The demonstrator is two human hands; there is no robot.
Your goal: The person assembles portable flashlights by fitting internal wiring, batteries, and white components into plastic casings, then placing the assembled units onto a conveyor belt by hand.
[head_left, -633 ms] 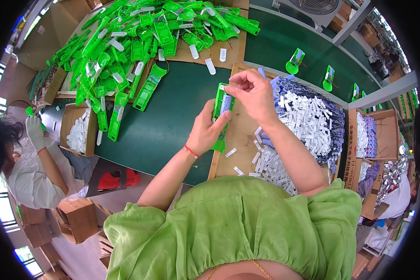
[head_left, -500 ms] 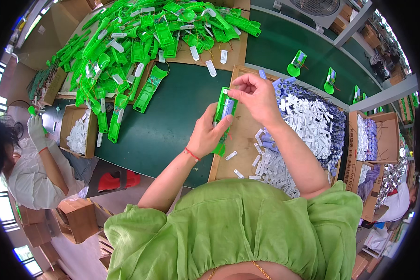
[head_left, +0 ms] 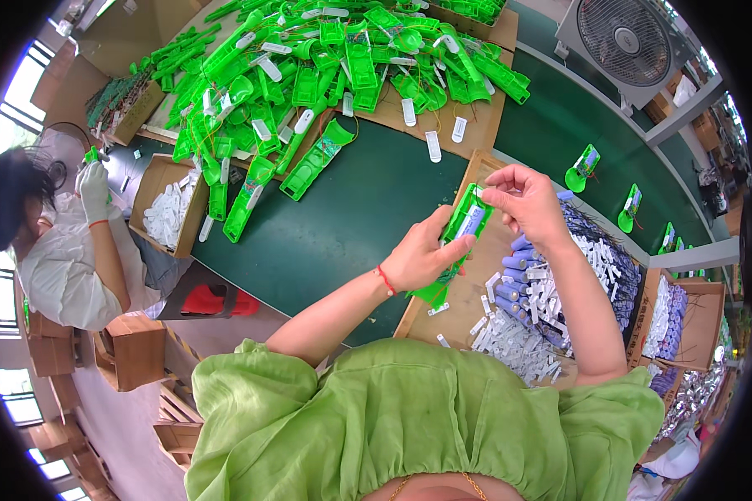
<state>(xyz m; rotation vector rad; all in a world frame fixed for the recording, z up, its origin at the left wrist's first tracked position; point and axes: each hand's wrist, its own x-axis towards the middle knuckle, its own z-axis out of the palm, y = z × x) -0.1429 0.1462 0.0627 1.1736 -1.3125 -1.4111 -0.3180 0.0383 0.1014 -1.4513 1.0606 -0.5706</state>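
My left hand point(head_left: 426, 253) is wrapped round a long green plastic casing point(head_left: 434, 292), held tilted over a cardboard tray point(head_left: 462, 311). Inside the casing lies a blue-violet cylindrical battery point(head_left: 470, 220), partly covered by my left thumb. At the casing's upper end, my right hand point(head_left: 530, 203) has its thumb and forefinger pinched together beside a small white piece point(head_left: 478, 191). Whatever sits between those fingertips is too small to make out. Below my right wrist, the tray holds several violet batteries point(head_left: 514, 275) and a heap of small white plastic parts point(head_left: 518, 346).
A large pile of green casings point(head_left: 359, 63) with wires and white covers lies at the back left. Casings with batteries point(head_left: 582, 169) stand on a green belt at the right. Leftward, a gloved co-worker point(head_left: 75, 259) sits by a box of white parts point(head_left: 169, 209).
The whole view has swung, so surroundings appear further right. The casing leans more to the right. My left hand keeps its hold, and my right fingers stay at the casing's upper end.
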